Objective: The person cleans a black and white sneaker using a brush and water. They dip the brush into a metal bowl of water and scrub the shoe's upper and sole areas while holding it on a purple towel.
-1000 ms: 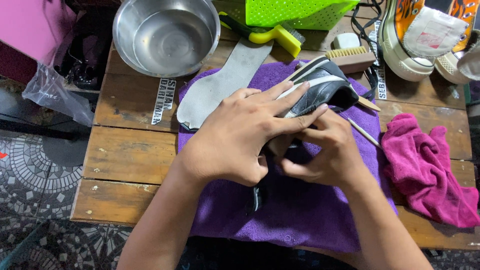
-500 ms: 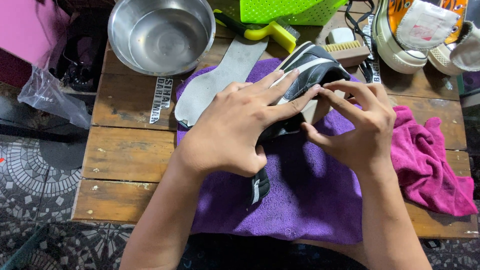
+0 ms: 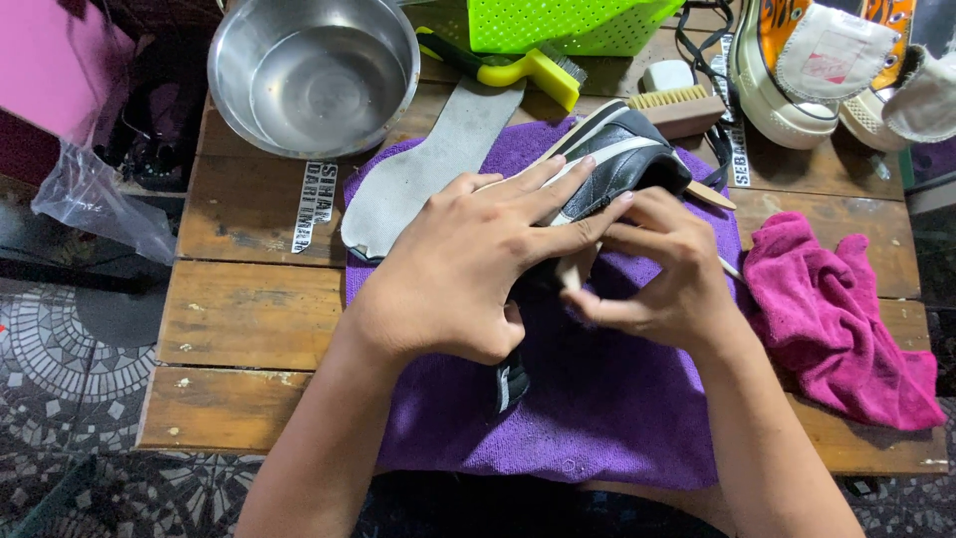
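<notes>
Wooden planks make up the table point(image 3: 249, 309), with a purple towel point(image 3: 597, 408) spread across its near edge. On that towel the left hand point(image 3: 468, 269) lies flat over a black-and-white shoe point(image 3: 617, 159), fingers stretched long and pressing it down. The right hand point(image 3: 662, 279) curls beside it, fingertips pinched on something small at the shoe's side; what it is I cannot tell. A firm, even press from the flat hand would probably keep the shoe from rolling. Its long axis runs diagonally, the far end pointing up and right. Beyond lie a grey insole point(image 3: 428, 169), a pink cloth point(image 3: 836, 319) and a steel bowl point(image 3: 314, 75).
</notes>
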